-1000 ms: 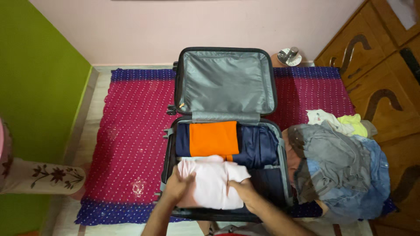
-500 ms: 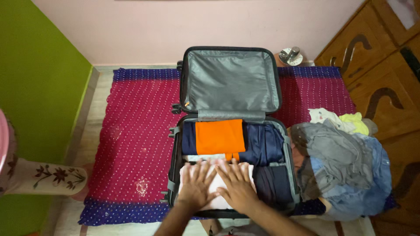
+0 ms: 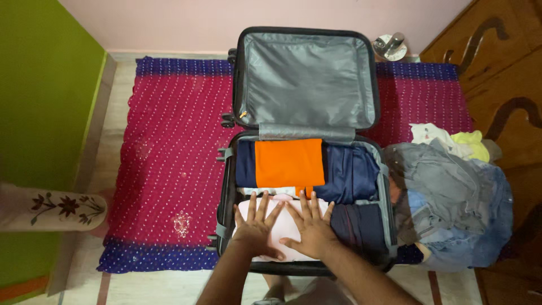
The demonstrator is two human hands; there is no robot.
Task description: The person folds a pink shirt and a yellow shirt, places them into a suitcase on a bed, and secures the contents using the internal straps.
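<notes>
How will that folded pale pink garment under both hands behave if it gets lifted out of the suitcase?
The pink garment is probably floppy: it is soft folded cloth, flattened under the left hand and right hand. It looks light, so lifting should be easy, but the folds would likely fall open unless it is supported from below. It is unlikely to roll or slip in the suitcase.

Folded pale pink garment (image 3: pixel 285 229) in the near left part of an open suitcase (image 3: pixel 226 186).
We see the garment lying flat, pressed beneath both spread palms: the left hand (image 3: pixel 257 226) on its left half, the right hand (image 3: pixel 309 229) on its right half, fingers pointing far. The black suitcase lies open on the floor, its grey-lined lid raised at the far side. Just beyond the pink garment we see an orange folded piece (image 3: pixel 289 162) lying on navy clothing (image 3: pixel 350 172).
</notes>
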